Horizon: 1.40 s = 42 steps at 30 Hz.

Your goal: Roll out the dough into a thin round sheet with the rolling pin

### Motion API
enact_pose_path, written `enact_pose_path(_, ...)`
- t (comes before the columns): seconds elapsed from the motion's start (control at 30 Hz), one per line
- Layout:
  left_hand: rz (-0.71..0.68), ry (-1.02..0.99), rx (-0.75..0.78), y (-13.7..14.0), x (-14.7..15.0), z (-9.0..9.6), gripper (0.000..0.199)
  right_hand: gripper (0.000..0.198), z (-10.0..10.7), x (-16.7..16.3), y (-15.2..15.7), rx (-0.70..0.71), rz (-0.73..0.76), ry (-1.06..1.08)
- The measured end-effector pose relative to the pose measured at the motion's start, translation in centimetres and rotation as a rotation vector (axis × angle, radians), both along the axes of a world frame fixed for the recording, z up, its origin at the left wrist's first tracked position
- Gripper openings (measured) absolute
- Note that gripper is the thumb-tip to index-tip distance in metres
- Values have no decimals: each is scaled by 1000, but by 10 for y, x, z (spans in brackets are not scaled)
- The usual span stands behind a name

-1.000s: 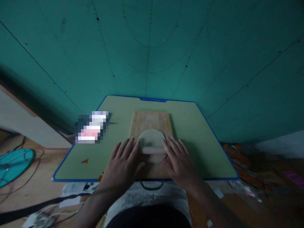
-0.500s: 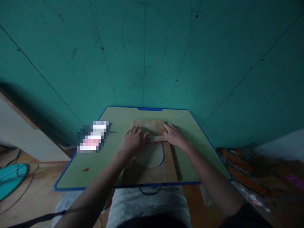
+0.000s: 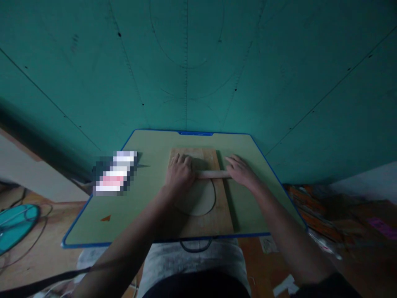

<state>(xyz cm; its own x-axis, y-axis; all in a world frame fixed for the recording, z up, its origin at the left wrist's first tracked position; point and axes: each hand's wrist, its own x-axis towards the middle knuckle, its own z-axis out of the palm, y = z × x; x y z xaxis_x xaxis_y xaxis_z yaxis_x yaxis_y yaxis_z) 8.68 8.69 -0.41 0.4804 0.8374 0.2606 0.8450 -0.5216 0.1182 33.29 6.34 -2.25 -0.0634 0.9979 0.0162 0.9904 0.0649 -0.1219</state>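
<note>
A pale rolling pin (image 3: 212, 174) lies crosswise over the far part of a round, flat sheet of dough (image 3: 198, 200). The dough rests on a wooden board (image 3: 221, 221), and its left side is partly hidden by my left arm. My left hand (image 3: 181, 169) is closed over the pin's left end, above the board. At the other end, my right hand (image 3: 242, 170) grips the pin beyond the board's right edge, fingers bent forward over it.
The board sits on a light, blue-edged folding table (image 3: 93, 231) against a green wall (image 3: 192, 82). A blurred-out object (image 3: 116, 174) stands at the table's left, near a small orange triangle (image 3: 106, 218). A teal round item (image 3: 18, 225) is on the floor.
The rolling pin and my right hand have shifted right, so the pin now reaches past the board's edge. My left hand has moved slightly right too. The camera view has tilted a little.
</note>
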Motion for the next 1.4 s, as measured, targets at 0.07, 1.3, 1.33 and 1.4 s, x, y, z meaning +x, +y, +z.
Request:
enact_pose_path(0.07,-4,1,5,-4,1,3,43,52,-1,0,-8,8,2,-13)
enact_pose_path(1.3,12,141,77,-40,-48,-5,63,55,35,-99,-26,30,-28,-22)
enact_pose_path(1.33,13,146,63,-29,-46,-3,63,55,34,-99,-12,13,-31,-10)
enact_pose_path(1.4,38,143,21,-9,-42,1,63,57,32,-98,13,-25,-17,15)
